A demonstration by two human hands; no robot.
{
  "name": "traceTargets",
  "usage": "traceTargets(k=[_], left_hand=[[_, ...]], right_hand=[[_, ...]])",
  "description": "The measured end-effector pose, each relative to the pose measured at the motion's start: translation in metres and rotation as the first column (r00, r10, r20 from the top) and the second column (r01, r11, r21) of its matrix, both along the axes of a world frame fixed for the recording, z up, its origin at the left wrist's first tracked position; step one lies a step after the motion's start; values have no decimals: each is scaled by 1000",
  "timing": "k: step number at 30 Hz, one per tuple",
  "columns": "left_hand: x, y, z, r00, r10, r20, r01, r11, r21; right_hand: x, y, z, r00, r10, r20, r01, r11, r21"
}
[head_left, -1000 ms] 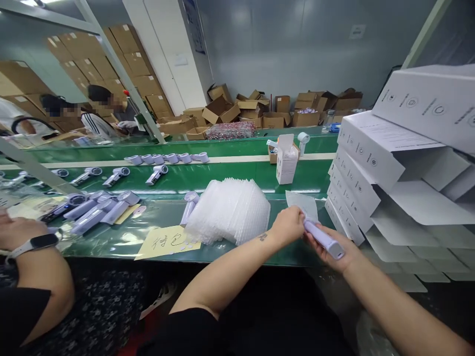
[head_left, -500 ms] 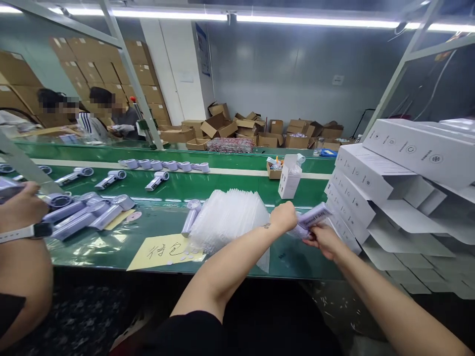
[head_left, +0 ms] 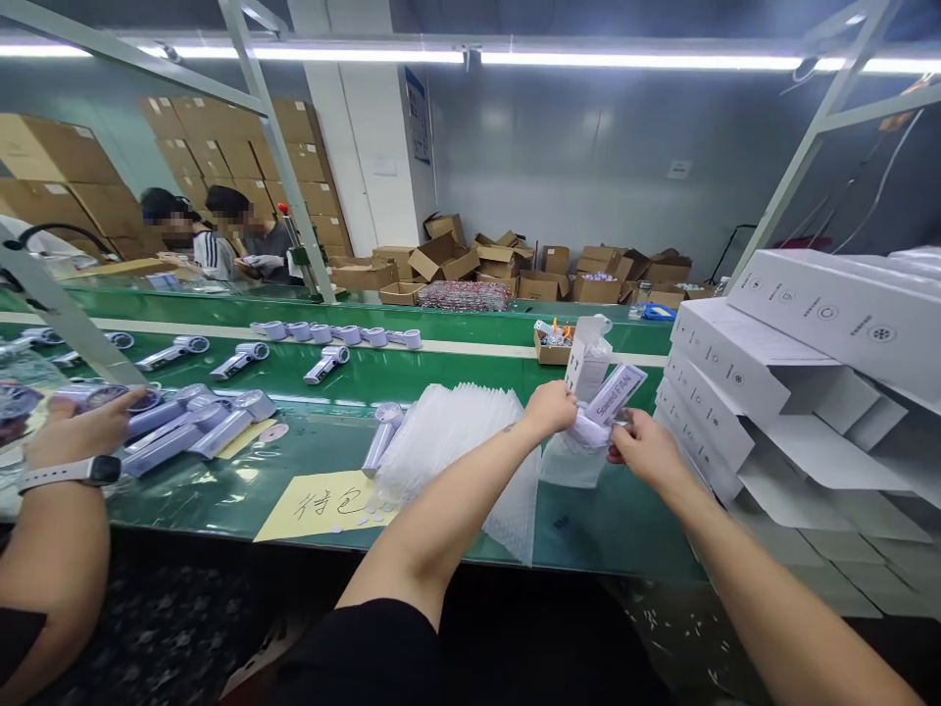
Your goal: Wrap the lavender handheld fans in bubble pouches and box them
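Observation:
A clear bubble-wrap bag [head_left: 571, 469] hangs between my hands, with a lilac bundle in its upper part. A flat lilac-and-white piece printed "Speed FAN" [head_left: 616, 394] sticks up slanting from it; I cannot tell whether it is a card or a small box. My left hand [head_left: 553, 408] is closed, pinching the bag's left side. My right hand [head_left: 648, 446] pinches the printed piece near its lower right end. Just behind stands an open white carton [head_left: 586, 361] with filmy wrap at its top. A pile of bubble-wrap bags [head_left: 448, 441] lies left of my hands.
White cartons [head_left: 710, 378] are stacked at the right. Lilac handheld fans [head_left: 221, 431] lie at the left, where a co-worker's hand [head_left: 74, 431] reaches. More fans rest on the green conveyor [head_left: 441, 368]. A yellow handwritten sheet [head_left: 316, 502] lies near the front edge.
The printed piece has tilted more upright, and the bag now hangs below it. My left hand has shifted slightly left and up. The co-worker's hand has moved right onto the fans.

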State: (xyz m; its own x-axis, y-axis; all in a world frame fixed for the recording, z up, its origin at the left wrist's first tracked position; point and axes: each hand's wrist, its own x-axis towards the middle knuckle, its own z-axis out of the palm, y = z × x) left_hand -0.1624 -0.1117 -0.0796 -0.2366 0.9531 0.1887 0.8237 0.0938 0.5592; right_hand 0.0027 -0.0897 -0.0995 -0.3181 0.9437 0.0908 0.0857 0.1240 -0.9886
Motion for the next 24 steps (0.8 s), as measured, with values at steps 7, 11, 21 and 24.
traceTargets(k=[7,11,21,24], left_hand=[[-2,-6,8,997,59,44,-62,997,56],[-3,0,6,996,69,60,-70,997,12],[7,6,10,999,3,-38,-1,999,36],[6,8,8,1000,-17,5,17,1000,11]], right_hand=[[-1,8,-3,991,-20,134,4,993,119],[-2,14,-2,988,-29,149,14,995,102],[6,-3,18,978,197,-60,-200,979,-47],[5,-1,16,962,235,-135,-249,964,-92]])
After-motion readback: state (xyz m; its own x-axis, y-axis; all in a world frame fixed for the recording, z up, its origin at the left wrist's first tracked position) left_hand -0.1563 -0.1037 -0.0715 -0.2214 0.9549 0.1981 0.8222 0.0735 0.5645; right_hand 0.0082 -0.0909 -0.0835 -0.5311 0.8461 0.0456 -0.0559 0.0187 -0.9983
